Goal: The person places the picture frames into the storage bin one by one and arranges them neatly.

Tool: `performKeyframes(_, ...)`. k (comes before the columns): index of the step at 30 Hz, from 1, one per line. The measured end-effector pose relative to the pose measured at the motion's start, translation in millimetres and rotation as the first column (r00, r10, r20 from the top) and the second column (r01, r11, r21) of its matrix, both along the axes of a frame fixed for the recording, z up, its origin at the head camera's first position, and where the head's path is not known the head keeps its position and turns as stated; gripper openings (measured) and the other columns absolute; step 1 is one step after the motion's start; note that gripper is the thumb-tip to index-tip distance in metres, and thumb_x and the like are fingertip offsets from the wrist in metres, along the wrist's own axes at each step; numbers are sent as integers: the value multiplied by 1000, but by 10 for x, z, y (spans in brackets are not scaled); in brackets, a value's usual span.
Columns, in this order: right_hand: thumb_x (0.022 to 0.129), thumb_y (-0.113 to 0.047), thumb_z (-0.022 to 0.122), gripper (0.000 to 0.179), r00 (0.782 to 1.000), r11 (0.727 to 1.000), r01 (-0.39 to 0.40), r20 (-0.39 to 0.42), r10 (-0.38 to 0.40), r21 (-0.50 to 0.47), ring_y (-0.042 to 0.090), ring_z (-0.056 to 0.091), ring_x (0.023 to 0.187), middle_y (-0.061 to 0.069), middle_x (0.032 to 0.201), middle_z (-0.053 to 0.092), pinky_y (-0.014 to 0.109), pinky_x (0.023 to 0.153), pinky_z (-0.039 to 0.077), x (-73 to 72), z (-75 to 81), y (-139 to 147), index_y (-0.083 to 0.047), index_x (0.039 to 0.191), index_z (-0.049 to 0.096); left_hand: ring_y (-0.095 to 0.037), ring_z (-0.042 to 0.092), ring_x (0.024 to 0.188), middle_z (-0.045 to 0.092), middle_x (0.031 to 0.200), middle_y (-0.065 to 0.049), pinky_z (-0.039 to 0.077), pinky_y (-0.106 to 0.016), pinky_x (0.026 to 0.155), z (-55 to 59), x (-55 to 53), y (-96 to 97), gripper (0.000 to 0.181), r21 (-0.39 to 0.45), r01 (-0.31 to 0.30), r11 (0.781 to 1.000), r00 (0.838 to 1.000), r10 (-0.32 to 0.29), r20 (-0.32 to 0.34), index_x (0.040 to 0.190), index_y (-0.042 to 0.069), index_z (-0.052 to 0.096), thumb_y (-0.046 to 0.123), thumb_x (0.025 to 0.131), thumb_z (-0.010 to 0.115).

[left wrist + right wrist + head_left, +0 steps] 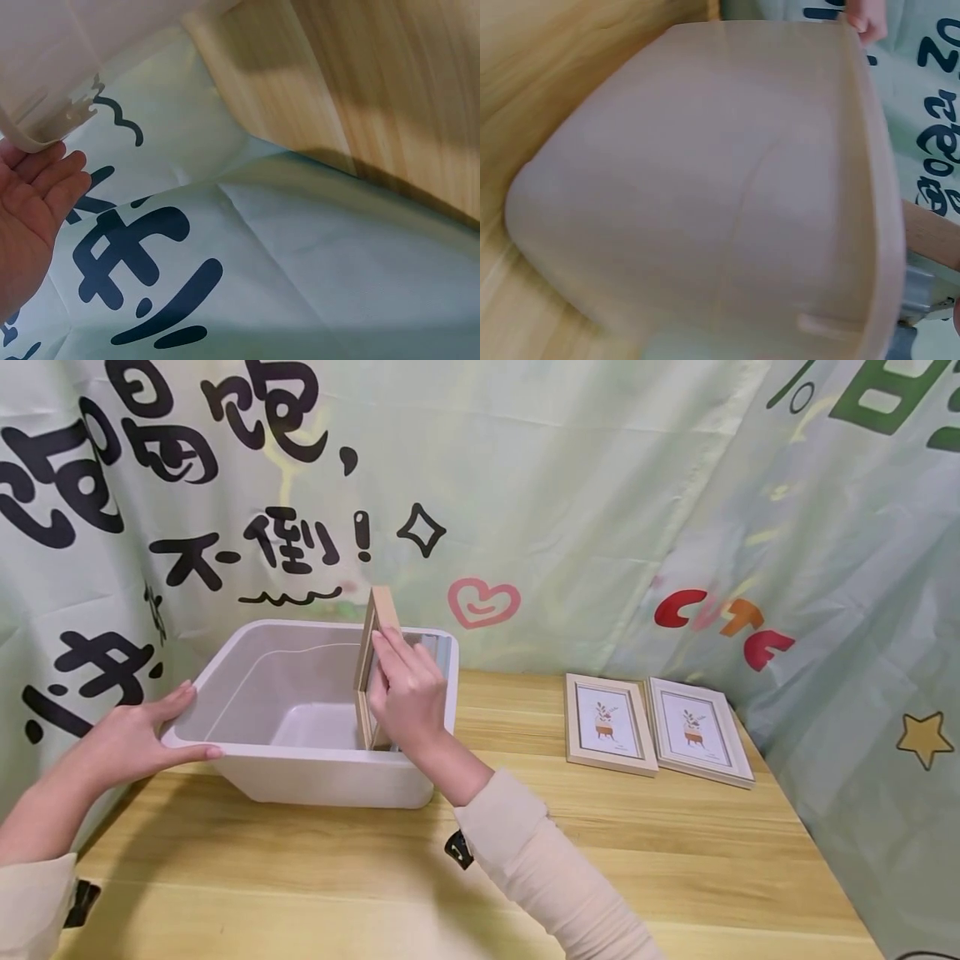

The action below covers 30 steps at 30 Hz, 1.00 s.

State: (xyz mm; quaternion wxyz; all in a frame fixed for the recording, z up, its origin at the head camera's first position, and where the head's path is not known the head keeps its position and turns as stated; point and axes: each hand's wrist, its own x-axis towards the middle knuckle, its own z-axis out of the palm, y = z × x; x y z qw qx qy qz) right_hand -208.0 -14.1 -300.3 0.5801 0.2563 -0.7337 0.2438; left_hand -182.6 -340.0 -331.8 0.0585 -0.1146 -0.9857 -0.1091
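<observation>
A light-wood picture frame [364, 672] stands upright on edge, partly inside a white plastic bin [322, 781]. My right hand [411, 689] grips this frame from its right side, with fingers along its upper edge. In the right wrist view, a strip of the wooden frame [934, 234] shows beyond the bin's rim. At the bin's left front corner, my left hand [123, 739] holds the rim between thumb and fingers. Grey-blue flat pieces [437, 652] stand in the bin's right end, mostly hidden by the right hand.
Two picture frames with plant prints, a light-wood one [609, 723] and a paler one [699, 731], lie face up on the wooden table [675, 852]. A printed curtain [570, 502] hangs close behind the bin and along both sides.
</observation>
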Motion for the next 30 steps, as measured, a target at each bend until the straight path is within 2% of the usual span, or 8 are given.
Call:
performKeyframes(9,70,3,66,23,999,996,32,-23,-30,87,19,64,68,12,95,73,20,57,42,7,-136,1,1,92,72,-61,44,107,30,141,-31,42,-62,78,-1,2,-14,100,3,-5,1000,1000,5,16,138,-8,30,50,70,74)
performKeyframes(12,71,2,65,22,997,990,70,-2,-71,120,18,62,64,11,94,73,19,55,42,21,-170,-10,1,92,72,-61,43,108,30,141,-31,42,-62,78,-3,5,-21,100,6,-6,1000,1000,6,17,139,-8,30,50,70,73)
performKeyframes(14,72,0,65,21,992,980,122,16,-126,158,16,62,62,10,94,73,19,54,43,37,-191,-19,0,92,72,-61,44,107,29,141,-31,42,-62,77,-4,5,-23,100,8,-9,1000,1000,9,21,139,-7,29,50,70,73)
performKeyframes(18,73,-7,65,22,963,933,248,43,-267,259,14,53,53,7,96,72,19,44,42,95,-226,-38,-3,94,72,-61,43,108,29,141,-31,42,-63,78,-1,5,-23,101,9,-15,1000,999,15,32,140,-6,27,51,71,73)
performKeyframes(21,72,-10,65,24,935,889,326,30,-353,321,13,50,49,6,96,71,19,37,39,147,-224,-56,-4,95,73,-61,44,107,29,140,-32,42,-63,77,7,7,-22,100,7,-16,1000,999,16,31,140,-6,27,51,71,73)
performKeyframes(26,72,-12,63,25,896,829,420,-23,-443,370,11,47,46,6,96,71,18,34,32,186,-209,-99,-5,94,74,-59,48,102,30,140,-33,44,-58,72,18,11,-11,101,6,-16,1000,1000,15,26,140,-7,27,51,71,73)
performKeyframes(30,74,-11,60,24,870,790,465,-42,-491,399,8,42,40,6,96,72,17,33,29,186,-225,-123,-6,93,74,-59,49,102,30,140,-34,45,-57,71,18,14,-1,101,9,-21,1000,999,20,35,140,-6,26,51,71,73)
